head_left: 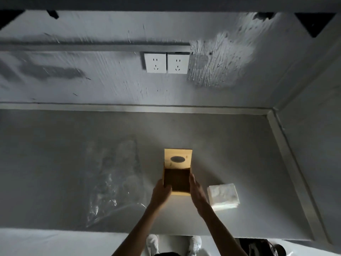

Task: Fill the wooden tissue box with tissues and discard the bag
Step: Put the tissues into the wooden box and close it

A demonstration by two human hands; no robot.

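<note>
The wooden tissue box (177, 182) stands near the middle of the grey counter (55, 163). Its lid (178, 158), with an oval slot, is slid away from me, so the dark inside shows. My left hand (161, 191) grips the box's left side and my right hand (196, 191) grips its right side. A white stack of tissues (223, 196) lies on the counter just right of my right hand. The clear plastic bag (112, 178) lies flat and crumpled to the left of the box.
A raised metal rim (287, 154) borders the counter at the back and right. Two white wall sockets (167, 63) sit on the wall behind. Below the counter's front edge I see white shoes (153, 244) and a dark object (258, 246) on the floor.
</note>
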